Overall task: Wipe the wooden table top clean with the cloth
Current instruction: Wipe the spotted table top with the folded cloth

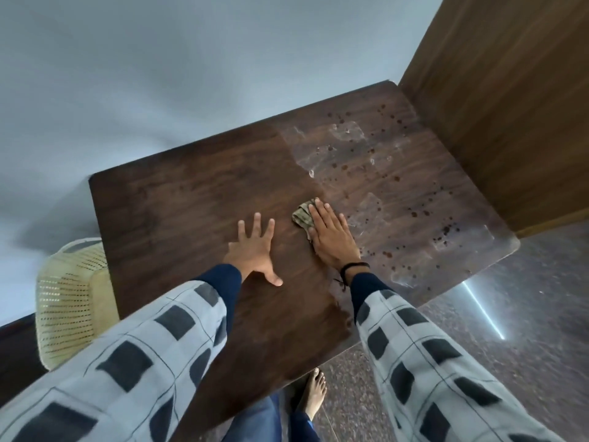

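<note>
1. Wall (159,74): grey-blue, fills upper left of frame.
2. Surface (191,202): dark wood top, runs diagonally across centre. Its left part is dark & even. Its right part is paler, w/ whitish smears.
3. Panel (510,106): brown wood, upper right, standing against the surface's far-right edge.
4. Floor (526,314): speckled stone, lower right, w/ a bright light streak on it.
5. Sleeves (127,362): white w/ dark checks & navy cuffs, coming in from both bottom corners.
6. Chair (70,301): cream perforated plastic, left edge of frame, just beside the surface.
7. L hand (255,250): centre frame, palm down on the surface. Grip fully open, fingers straight & spread, holding nothing.
8. R hand (331,237): just right of L hand, apart from it. Grip open & flat, straight fingers pressing down on the cloth, not curled round it.
9. Foot (310,393): bare, on the floor, bottom centre.
10. Cloth (302,215): small crumpled olive-tan rag at centre, on the dark/pale boundary. It is partly under the R fingers & sticks out to their left.
11. Band (353,267): black, on the R wrist.
12. Spots (414,215): dark red-brown drops scattered over the right part of the surface.
</note>
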